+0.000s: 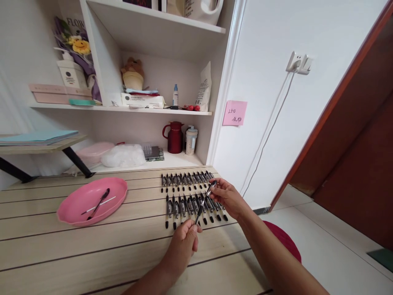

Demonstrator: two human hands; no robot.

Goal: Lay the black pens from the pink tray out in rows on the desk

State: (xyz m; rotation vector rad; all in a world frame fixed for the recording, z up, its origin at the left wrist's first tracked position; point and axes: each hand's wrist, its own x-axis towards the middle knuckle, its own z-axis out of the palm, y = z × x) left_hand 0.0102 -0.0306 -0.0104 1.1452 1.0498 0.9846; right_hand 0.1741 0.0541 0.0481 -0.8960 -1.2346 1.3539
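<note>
My left hand (183, 239) is closed round the lower part of a black pen (200, 212), which slants up to the right over the table. Up at its tip, my right hand (229, 197) pinches a dark pen cap (211, 188) with a clear shine on it. Whether cap and pen touch cannot be made out. Behind and beneath lie two rows of pens, a back row (183, 180) and a front row (181, 207), with barrels and caps side by side. On the left, a pink tray (66, 215) carries a black pen piece (100, 203) and a thin white refill (106, 201).
The slatted wooden table (101, 256) meets a white shelf unit (156, 110) at the back. A red jug (175, 139) and a pale cup (190, 141) stand on its lowest level. A small raised stand (49, 144) is at left, a maroon stool (284, 239) at right.
</note>
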